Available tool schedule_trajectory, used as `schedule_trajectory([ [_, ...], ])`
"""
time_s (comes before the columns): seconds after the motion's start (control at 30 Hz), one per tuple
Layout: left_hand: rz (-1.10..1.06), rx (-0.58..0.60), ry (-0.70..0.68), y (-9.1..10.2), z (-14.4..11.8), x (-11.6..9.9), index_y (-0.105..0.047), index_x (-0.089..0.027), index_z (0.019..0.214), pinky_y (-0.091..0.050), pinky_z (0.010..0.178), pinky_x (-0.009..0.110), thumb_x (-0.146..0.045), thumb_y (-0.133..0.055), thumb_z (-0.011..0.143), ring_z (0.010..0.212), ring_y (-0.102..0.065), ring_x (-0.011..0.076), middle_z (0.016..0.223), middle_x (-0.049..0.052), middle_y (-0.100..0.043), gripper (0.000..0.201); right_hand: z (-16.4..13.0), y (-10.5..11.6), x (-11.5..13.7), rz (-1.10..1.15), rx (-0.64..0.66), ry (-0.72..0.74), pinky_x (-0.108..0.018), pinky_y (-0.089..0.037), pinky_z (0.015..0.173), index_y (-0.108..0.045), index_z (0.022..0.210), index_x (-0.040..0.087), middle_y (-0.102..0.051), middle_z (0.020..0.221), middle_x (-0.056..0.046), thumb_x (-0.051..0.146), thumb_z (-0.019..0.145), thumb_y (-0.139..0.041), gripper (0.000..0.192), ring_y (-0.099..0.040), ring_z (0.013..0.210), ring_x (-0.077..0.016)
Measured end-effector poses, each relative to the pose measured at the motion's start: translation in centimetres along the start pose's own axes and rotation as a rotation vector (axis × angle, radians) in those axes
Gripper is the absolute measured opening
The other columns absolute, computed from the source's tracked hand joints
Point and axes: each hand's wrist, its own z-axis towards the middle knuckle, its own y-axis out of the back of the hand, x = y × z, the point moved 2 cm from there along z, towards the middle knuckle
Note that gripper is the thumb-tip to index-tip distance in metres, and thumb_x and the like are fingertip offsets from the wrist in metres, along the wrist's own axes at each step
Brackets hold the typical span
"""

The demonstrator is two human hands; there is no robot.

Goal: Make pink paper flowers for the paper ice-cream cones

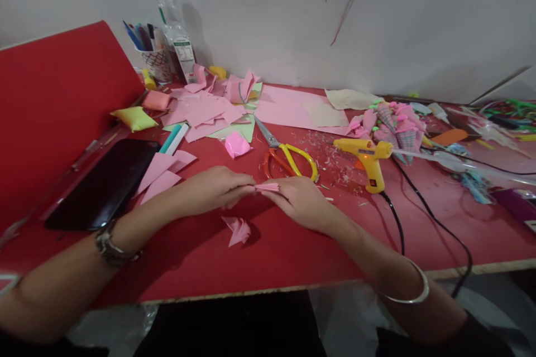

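Note:
A small folded piece of pink paper (pixel 268 187) is pinched between my two hands above the red table. My left hand (pixel 215 188) grips its left end with fingers pressed together. On its right end, my right hand (pixel 299 201) is closed in the same way. Below them on the table lies a folded pink paper piece (pixel 238 231). Just beyond my hands are scissors (pixel 288 153) with yellow and orange handles. Several cut pink paper pieces (pixel 161 173) rest left of my left hand.
A black phone (pixel 104 184) lies at left. The yellow glue gun (pixel 366 159) trails a black cable at right. Behind are pink paper scraps (pixel 205 109), a bottle (pixel 180 44), a pen cup (pixel 156 64) and paper cones (pixel 393 125). The table's front edge (pixel 234 294) is near me.

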Motion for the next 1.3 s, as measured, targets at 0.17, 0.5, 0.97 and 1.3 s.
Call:
schedule_trajectory([
  [0.17, 0.580, -0.186, -0.206, 0.4, -0.1, -0.2, -0.055, -0.016, 0.071, -0.026, 0.052, 0.027, -0.026, -0.023, 0.089, 0.047, -0.041, 0.0112, 0.058, 0.003, -0.058, 0.037, 0.1, 0.2, -0.2, 0.278, -0.003, -0.076, -0.020, -0.036, 0.054, -0.064, 0.076, 0.012, -0.065, 0.068, -0.002, 0.027, 0.085, -0.041, 0.029, -0.056, 0.060, -0.0101],
  [0.5, 0.712, -0.301, -0.221, -0.1, -0.5, 0.3, -0.051, -0.016, 0.057, -0.017, 0.042, 0.025, -0.039, -0.012, 0.090, 0.038, -0.032, 0.0093, 0.041, -0.002, -0.046, 0.057, -0.1, -0.4, -0.4, 0.080, -0.065, 0.138, -0.024, -0.042, 0.069, -0.060, 0.101, 0.015, -0.066, 0.096, -0.006, 0.028, 0.088, -0.035, 0.031, -0.060, 0.085, -0.0147],
  [0.97, 0.397, -0.197, -0.071, 0.0, 0.0, 0.1, -0.045, -0.016, 0.055, -0.023, 0.042, 0.022, -0.041, -0.016, 0.089, 0.038, -0.039, 0.0078, 0.042, -0.002, -0.048, 0.052, -0.5, 0.0, -0.1, -0.184, -0.172, 0.128, -0.023, -0.035, 0.053, -0.060, 0.101, 0.019, -0.067, 0.074, -0.001, 0.022, 0.087, -0.036, 0.027, -0.059, 0.063, -0.0119],
  [1.3, 0.666, -0.330, -0.240, -0.1, 0.0, 0.8, -0.050, -0.017, 0.058, -0.021, 0.044, 0.024, -0.044, -0.009, 0.089, 0.039, -0.036, 0.0088, 0.045, -0.002, -0.049, 0.058, 0.0, -0.1, -0.2, 0.266, -0.110, 0.062, -0.022, -0.044, 0.073, -0.061, 0.099, 0.017, -0.066, 0.097, -0.003, 0.023, 0.086, -0.039, 0.026, -0.061, 0.086, -0.0123],
])
